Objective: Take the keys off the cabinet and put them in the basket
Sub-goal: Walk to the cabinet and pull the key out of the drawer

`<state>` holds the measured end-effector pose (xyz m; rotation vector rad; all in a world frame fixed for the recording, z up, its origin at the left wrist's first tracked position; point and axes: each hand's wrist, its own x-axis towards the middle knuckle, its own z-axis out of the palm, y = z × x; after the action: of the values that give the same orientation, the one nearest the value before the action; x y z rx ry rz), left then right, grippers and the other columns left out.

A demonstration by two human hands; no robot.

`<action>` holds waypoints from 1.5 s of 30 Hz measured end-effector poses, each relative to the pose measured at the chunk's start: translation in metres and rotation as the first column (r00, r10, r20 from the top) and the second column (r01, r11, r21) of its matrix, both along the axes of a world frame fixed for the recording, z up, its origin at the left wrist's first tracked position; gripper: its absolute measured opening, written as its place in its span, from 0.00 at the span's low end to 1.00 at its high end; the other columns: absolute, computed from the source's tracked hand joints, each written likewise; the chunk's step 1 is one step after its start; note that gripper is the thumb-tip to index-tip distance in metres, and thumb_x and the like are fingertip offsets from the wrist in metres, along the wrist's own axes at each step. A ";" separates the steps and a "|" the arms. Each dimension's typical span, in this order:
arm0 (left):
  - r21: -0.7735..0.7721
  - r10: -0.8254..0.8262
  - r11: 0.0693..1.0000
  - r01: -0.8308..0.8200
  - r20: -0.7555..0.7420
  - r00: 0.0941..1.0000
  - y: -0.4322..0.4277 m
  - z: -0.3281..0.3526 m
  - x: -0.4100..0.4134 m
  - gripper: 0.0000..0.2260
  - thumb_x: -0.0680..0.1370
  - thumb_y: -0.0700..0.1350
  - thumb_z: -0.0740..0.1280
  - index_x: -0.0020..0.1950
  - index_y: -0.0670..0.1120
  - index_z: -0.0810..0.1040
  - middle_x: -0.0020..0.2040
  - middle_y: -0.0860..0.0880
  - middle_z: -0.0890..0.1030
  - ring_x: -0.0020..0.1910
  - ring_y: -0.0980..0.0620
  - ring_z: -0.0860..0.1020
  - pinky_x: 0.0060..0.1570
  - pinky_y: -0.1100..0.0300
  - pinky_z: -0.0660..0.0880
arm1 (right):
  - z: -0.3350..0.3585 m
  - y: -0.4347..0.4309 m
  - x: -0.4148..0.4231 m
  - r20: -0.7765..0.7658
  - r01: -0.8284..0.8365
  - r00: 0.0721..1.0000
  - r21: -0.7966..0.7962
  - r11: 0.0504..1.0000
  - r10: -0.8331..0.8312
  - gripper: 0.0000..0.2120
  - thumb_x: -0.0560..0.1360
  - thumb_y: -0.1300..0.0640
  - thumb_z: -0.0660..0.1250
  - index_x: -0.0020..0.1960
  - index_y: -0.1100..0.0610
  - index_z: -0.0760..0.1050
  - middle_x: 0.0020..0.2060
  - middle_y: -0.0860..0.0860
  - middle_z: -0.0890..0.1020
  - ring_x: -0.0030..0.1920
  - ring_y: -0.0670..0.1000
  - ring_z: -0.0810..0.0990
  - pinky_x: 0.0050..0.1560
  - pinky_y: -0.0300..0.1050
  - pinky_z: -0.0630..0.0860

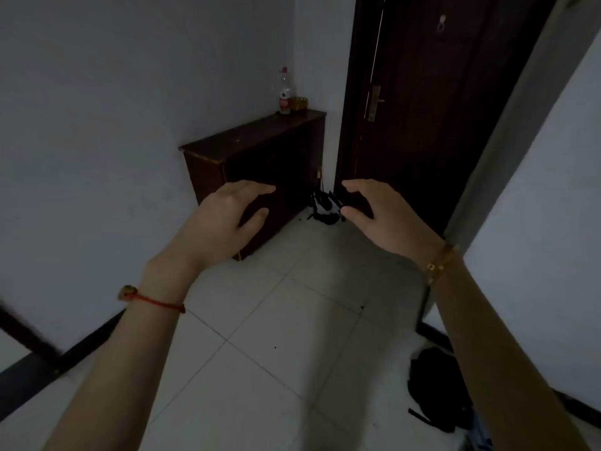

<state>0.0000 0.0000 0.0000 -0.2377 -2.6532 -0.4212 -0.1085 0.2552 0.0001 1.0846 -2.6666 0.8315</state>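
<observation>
A dark wooden cabinet (257, 151) stands against the left wall, a few steps ahead. I cannot make out any keys on its top in this dim light, and no basket shows. My left hand (224, 222) is held out in front of the cabinet's lower front, fingers spread and empty. My right hand (377, 213) is raised beside it, fingers apart, holding nothing. Both hands are well short of the cabinet top.
A plastic bottle (285, 92) with a red cap and a small yellow pack (299, 103) stand at the cabinet's far end. A dark door (432, 102) fills the corner. A black-and-white shoe (325, 208) lies by the cabinet; a black bag (435, 388) sits at lower right.
</observation>
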 end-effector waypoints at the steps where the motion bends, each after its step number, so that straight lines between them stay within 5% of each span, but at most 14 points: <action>1: 0.016 -0.003 1.000 0.002 0.002 1.000 -0.002 -0.005 -0.008 0.19 0.80 0.51 0.58 0.71 0.51 0.69 0.68 0.49 0.75 0.67 0.50 0.72 0.66 0.57 0.68 | -0.005 -0.002 -0.007 0.004 0.006 1.000 -0.009 1.000 -0.006 0.24 0.78 0.50 0.61 0.72 0.54 0.62 0.70 0.53 0.70 0.71 0.53 0.66 0.72 0.52 0.63; 9: 0.052 -0.004 0.999 -0.001 0.091 0.996 -0.012 -0.039 -0.089 0.19 0.80 0.48 0.60 0.71 0.49 0.69 0.68 0.49 0.75 0.66 0.51 0.71 0.60 0.60 0.70 | -0.038 -0.022 -0.086 0.077 0.023 0.997 0.013 1.000 -0.024 0.23 0.78 0.51 0.61 0.71 0.55 0.65 0.66 0.53 0.73 0.68 0.51 0.68 0.68 0.44 0.64; 13: 0.063 0.004 0.998 -0.011 0.117 0.993 -0.021 -0.040 -0.140 0.19 0.80 0.48 0.61 0.71 0.49 0.69 0.69 0.48 0.74 0.69 0.51 0.70 0.68 0.54 0.69 | -0.039 -0.034 -0.141 0.091 0.010 0.996 0.006 1.000 -0.011 0.23 0.78 0.50 0.61 0.71 0.55 0.65 0.67 0.53 0.73 0.68 0.51 0.68 0.69 0.45 0.65; 18: 0.041 0.054 0.997 -0.058 0.099 0.994 -0.034 -0.033 -0.216 0.19 0.80 0.48 0.60 0.71 0.49 0.69 0.68 0.48 0.75 0.67 0.51 0.71 0.65 0.61 0.66 | -0.032 -0.051 -0.222 0.074 -0.001 0.997 0.017 1.000 -0.001 0.23 0.78 0.50 0.60 0.71 0.55 0.64 0.67 0.52 0.73 0.68 0.51 0.68 0.67 0.41 0.63; 29: 0.050 0.143 0.987 -0.149 0.108 0.984 -0.060 -0.047 -0.332 0.19 0.80 0.48 0.60 0.71 0.49 0.69 0.67 0.48 0.75 0.66 0.50 0.72 0.59 0.62 0.68 | -0.039 -0.088 -0.364 0.091 -0.074 0.993 0.034 0.997 0.071 0.22 0.79 0.50 0.60 0.70 0.55 0.65 0.66 0.52 0.73 0.68 0.52 0.68 0.69 0.48 0.66; 38: 0.056 0.159 0.984 -0.170 0.171 0.972 -0.093 -0.071 -0.417 0.19 0.80 0.48 0.61 0.71 0.49 0.69 0.68 0.47 0.74 0.66 0.49 0.72 0.63 0.59 0.69 | -0.084 -0.121 -0.452 0.191 -0.060 0.980 0.003 0.998 0.058 0.21 0.79 0.49 0.60 0.70 0.53 0.66 0.66 0.51 0.73 0.67 0.48 0.67 0.64 0.37 0.62; 45: 0.063 0.162 0.982 -0.176 0.191 0.968 -0.141 -0.077 -0.509 0.19 0.80 0.47 0.61 0.71 0.48 0.69 0.68 0.47 0.74 0.67 0.49 0.71 0.65 0.58 0.69 | -0.085 -0.173 -0.545 0.190 -0.066 0.980 0.049 0.997 0.055 0.21 0.79 0.51 0.61 0.70 0.55 0.67 0.66 0.53 0.73 0.68 0.53 0.68 0.69 0.47 0.66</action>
<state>-0.5086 -0.1410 -0.0773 0.0563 -2.8013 -0.5141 -0.6536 0.0821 -0.0846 1.1591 -2.8396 0.9208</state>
